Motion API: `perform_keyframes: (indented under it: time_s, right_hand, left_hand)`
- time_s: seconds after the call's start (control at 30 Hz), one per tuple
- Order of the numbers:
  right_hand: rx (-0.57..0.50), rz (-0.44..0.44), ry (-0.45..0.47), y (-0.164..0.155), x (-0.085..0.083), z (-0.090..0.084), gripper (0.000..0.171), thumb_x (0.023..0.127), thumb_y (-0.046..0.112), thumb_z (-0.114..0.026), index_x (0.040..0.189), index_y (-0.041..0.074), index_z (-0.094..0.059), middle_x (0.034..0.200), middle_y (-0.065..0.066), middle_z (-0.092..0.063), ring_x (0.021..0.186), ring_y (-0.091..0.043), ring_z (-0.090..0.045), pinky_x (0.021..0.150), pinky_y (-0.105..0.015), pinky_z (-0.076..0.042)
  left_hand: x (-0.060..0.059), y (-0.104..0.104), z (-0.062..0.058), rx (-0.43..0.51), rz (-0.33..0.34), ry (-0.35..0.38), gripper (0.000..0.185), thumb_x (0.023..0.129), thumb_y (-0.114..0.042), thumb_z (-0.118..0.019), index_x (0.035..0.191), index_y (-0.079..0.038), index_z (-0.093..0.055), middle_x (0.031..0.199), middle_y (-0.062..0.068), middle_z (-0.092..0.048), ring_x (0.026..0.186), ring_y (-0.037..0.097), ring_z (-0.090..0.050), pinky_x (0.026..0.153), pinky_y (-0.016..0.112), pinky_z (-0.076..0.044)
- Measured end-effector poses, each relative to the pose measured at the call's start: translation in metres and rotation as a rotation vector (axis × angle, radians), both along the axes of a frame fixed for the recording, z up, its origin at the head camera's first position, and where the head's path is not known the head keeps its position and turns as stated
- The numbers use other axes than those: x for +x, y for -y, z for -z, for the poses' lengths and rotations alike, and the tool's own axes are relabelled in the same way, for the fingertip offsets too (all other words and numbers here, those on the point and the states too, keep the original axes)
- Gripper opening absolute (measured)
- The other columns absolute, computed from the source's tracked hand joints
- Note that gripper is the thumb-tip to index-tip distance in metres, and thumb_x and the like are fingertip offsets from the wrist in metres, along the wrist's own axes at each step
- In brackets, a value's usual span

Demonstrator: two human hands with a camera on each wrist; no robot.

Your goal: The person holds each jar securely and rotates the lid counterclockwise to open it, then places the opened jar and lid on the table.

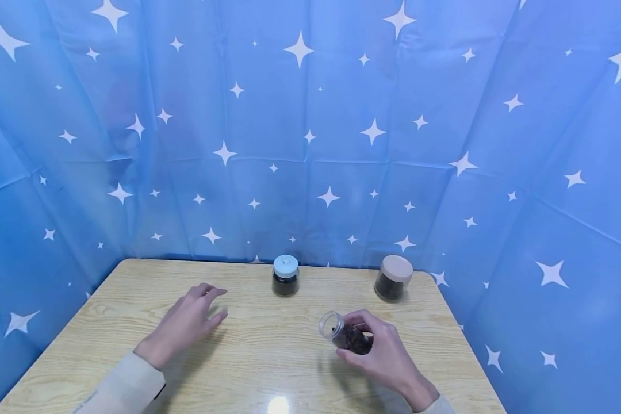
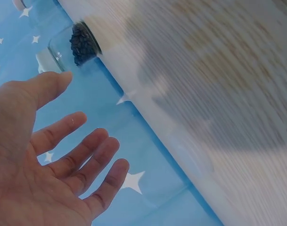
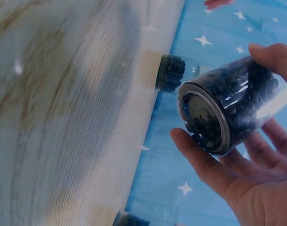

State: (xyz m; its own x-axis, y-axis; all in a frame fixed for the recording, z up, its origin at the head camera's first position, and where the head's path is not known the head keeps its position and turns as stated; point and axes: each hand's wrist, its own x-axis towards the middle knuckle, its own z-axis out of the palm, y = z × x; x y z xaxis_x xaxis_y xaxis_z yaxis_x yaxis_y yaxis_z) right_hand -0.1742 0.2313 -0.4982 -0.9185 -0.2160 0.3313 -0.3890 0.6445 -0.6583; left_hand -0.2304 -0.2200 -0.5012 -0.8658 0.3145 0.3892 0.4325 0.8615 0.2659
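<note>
Hands apart: right hand (image 1: 388, 356) gripping an unlabelled clear jar (image 1: 345, 334) of dark bits, left hand (image 1: 186, 321) spread, empty.

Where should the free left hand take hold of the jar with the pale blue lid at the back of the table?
Probably round the glass body just under the lid, coming from the front. The blue-lidded jar stands upright and apart from the beige-lidded jar, and the left hand hovers open before it.

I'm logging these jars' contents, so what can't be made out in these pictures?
- Held jar, head view: contents too small to name, partly covered by the right hand.
- Blue-lidded jar and beige-lidded jar: dark fill too small to name.
- Table, wrist views: motion-blurred.
- Left hand: palm hidden in head view.
</note>
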Motion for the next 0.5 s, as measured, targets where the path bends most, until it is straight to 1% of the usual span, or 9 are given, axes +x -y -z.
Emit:
perform_keyframes:
  time_s: [0.1,0.2,0.33,0.43,0.5]
  right_hand:
    - [-0.002,0.0,-0.003,0.0,-0.001,0.0,0.059,0.082,0.026,-0.109,0.131,0.029,-0.076,0.125,0.011,-0.084,0.116,-0.017,-0.083,0.098,-0.035,-0.071]
    - [-0.001,0.001,-0.002,-0.001,-0.002,0.0,0.059,0.083,0.028,-0.108,0.131,0.027,-0.075,0.125,0.009,-0.083,0.116,-0.021,-0.084,0.099,-0.037,-0.072]
    - [-0.008,0.0,0.006,-0.002,-0.004,0.0,0.059,0.083,0.025,-0.108,0.131,0.024,-0.074,0.124,0.008,-0.083,0.117,-0.022,-0.084,0.102,-0.04,-0.072]
    - [-0.015,0.003,0.017,-0.001,-0.004,0.001,0.06,0.083,0.021,-0.108,0.131,0.023,-0.073,0.123,0.007,-0.082,0.117,-0.022,-0.085,0.105,-0.042,-0.072]
    - [-0.024,0.005,0.024,-0.001,-0.005,0.001,0.06,0.083,0.02,-0.108,0.131,0.022,-0.073,0.123,0.006,-0.082,0.117,-0.023,-0.086,0.105,-0.042,-0.072]
  left_hand:
    - [0.002,-0.003,-0.001,-0.004,0.013,-0.009,0.047,0.1,-0.021,-0.094,0.143,-0.006,-0.079,0.131,0.016,-0.078,0.114,0.033,-0.079,0.093,0.052,-0.071]
    - [0.003,-0.007,-0.003,-0.008,0.019,-0.01,0.047,0.1,-0.022,-0.094,0.143,-0.007,-0.079,0.132,0.014,-0.078,0.112,0.031,-0.079,0.091,0.051,-0.071]
    - [0.006,-0.011,-0.004,-0.014,0.024,-0.012,0.048,0.1,-0.023,-0.094,0.143,-0.008,-0.08,0.134,0.014,-0.079,0.109,0.028,-0.079,0.089,0.047,-0.071]
    - [0.008,-0.014,-0.005,-0.021,0.029,-0.026,0.049,0.099,-0.023,-0.095,0.143,-0.008,-0.08,0.133,0.014,-0.079,0.107,0.027,-0.079,0.086,0.045,-0.071]
    - [0.009,-0.016,-0.005,-0.029,0.035,-0.042,0.049,0.099,-0.023,-0.096,0.142,-0.008,-0.08,0.132,0.014,-0.079,0.107,0.027,-0.079,0.086,0.045,-0.071]
